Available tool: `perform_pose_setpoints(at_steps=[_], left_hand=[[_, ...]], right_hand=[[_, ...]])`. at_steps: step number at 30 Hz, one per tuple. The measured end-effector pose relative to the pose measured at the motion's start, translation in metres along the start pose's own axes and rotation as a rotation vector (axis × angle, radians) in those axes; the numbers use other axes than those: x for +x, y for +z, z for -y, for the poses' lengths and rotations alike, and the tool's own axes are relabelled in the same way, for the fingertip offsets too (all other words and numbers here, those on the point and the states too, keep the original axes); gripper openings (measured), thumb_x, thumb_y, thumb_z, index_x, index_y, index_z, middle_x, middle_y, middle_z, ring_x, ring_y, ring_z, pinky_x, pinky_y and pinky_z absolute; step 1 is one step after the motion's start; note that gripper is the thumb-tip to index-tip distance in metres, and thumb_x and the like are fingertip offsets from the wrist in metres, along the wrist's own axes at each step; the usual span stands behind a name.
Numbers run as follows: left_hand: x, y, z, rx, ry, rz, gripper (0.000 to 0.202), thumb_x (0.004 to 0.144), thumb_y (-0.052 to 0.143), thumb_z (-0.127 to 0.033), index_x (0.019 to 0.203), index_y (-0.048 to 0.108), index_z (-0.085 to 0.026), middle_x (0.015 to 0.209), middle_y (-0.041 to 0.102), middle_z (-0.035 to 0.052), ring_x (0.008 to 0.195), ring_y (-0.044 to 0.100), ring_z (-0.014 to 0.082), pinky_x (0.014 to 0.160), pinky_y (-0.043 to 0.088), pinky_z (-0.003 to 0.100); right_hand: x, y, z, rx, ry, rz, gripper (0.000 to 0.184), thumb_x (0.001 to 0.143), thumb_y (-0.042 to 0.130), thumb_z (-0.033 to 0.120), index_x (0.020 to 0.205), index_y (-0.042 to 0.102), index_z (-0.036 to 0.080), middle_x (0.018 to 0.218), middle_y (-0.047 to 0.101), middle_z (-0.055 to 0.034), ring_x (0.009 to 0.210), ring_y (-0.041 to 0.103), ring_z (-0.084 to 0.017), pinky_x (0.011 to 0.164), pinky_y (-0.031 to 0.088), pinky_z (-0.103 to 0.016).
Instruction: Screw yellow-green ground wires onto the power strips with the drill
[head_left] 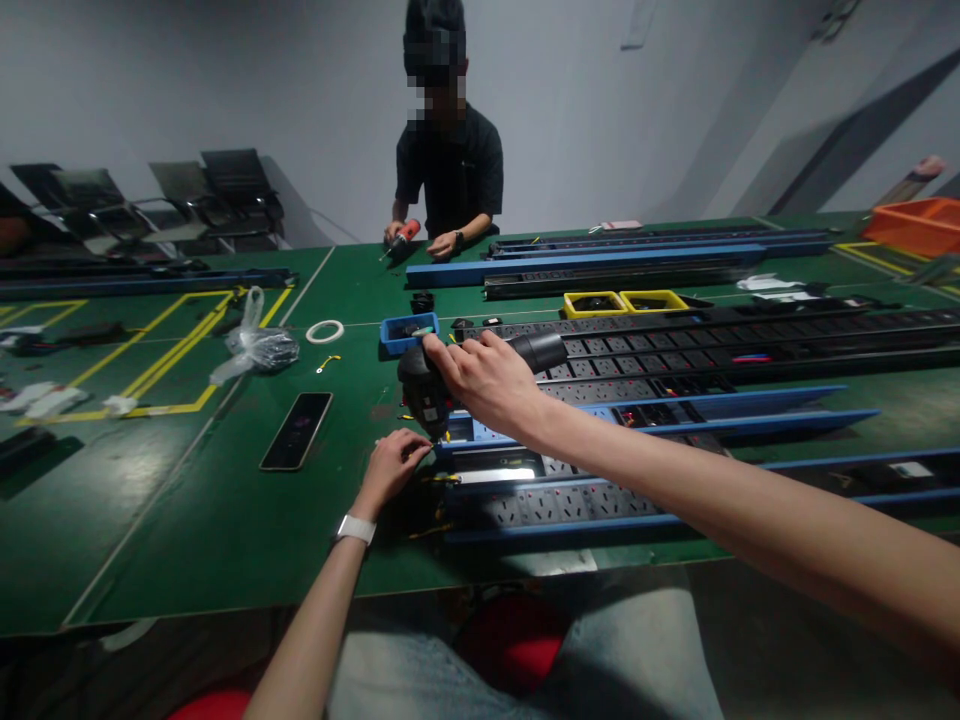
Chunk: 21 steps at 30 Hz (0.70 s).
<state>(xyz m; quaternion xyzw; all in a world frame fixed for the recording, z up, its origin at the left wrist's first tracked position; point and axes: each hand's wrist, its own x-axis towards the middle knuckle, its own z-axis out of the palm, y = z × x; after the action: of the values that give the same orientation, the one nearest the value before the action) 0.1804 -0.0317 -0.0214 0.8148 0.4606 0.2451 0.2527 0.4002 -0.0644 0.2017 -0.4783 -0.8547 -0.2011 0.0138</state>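
Note:
My right hand point(495, 382) is wrapped round a black cordless screwdriver point(422, 385), which points down at the left end of a blue-edged power strip point(480, 428). Right by the screwdriver's tip, my left hand point(390, 465) has its thumb and fingers pinched together; whatever they hold is too small to make out. Nearer to me lies another power strip point(551, 505) with a row of black sockets in a blue channel. Short yellow wires point(431, 532) stick out at the strips' left ends.
A phone point(297, 432) lies left of my hands, with a tape roll point(325, 331) and plastic bag point(262, 345) beyond. Past the screwdriver sit a blue bin point(409, 335) and yellow bins point(592, 304). Across the green table point(225, 540), a person point(450, 165) holds a red power screwdriver point(405, 236).

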Motion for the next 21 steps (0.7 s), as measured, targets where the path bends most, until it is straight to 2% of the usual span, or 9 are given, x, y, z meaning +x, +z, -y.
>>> perform_pose_setpoints(at_steps=[5, 11, 21], left_hand=[[0.0000, -0.0001, -0.0011, 0.003, 0.000, -0.003, 0.019, 0.094, 0.058, -0.037, 0.092, 0.072, -0.024, 0.101, 0.071, 0.0050, 0.097, 0.063, 0.0221, 0.090, 0.046, 0.037], [0.0000, 0.0001, 0.0009, -0.011, 0.001, 0.010, 0.022, 0.094, 0.057, -0.039, 0.093, 0.072, -0.024, 0.101, 0.071, 0.0055, 0.098, 0.063, 0.0226, 0.090, 0.047, 0.037], [-0.0003, 0.0006, 0.0024, -0.003, 0.001, 0.000, 0.021, 0.094, 0.058, -0.038, 0.092, 0.073, -0.024, 0.101, 0.071, 0.0053, 0.096, 0.063, 0.0224, 0.090, 0.047, 0.037]], right_hand=[[0.0003, 0.0026, 0.0001, -0.013, 0.010, -0.019, 0.050, 0.100, 0.027, 0.010, 0.149, 0.025, 0.006, 0.108, 0.069, -0.0123, 0.094, 0.063, -0.027, 0.082, 0.036, -0.039], [-0.0028, 0.0005, -0.0010, -0.007, 0.009, 0.029, 0.052, 0.098, 0.028, 0.006, 0.150, 0.023, 0.005, 0.109, 0.069, -0.0116, 0.097, 0.063, -0.027, 0.081, 0.035, -0.039], [-0.0038, -0.0010, -0.0016, 0.003, 0.029, 0.037, 0.053, 0.096, 0.028, 0.006, 0.149, 0.023, 0.005, 0.110, 0.070, -0.0128, 0.097, 0.064, -0.027, 0.081, 0.036, -0.040]])
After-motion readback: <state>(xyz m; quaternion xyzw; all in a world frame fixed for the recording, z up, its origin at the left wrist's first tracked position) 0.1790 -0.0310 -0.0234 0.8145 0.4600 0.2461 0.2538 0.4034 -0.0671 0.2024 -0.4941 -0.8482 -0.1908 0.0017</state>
